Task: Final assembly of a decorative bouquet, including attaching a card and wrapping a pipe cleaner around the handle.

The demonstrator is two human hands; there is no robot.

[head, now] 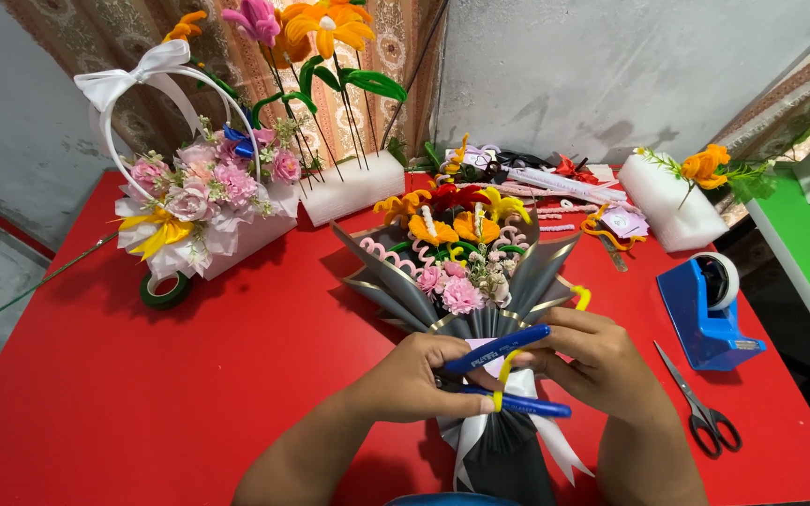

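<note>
A bouquet (466, 262) of orange, yellow, red and pink craft flowers, wrapped in dark grey paper with gold edges, lies on the red table (189, 394) in front of me. My left hand (414, 379) grips the blue handles of a pair of pliers (503, 349) held across the bouquet's neck. My right hand (597, 361) pinches a yellow pipe cleaner (581, 297) that loops around the neck, near a white ribbon (555, 440).
A white flower basket (194, 201) with pink blooms stands at the back left, a green tape roll (165, 290) beside it. Foam blocks (353, 187) hold tall craft flowers. A blue tape dispenser (705, 314) and scissors (700, 403) lie to the right.
</note>
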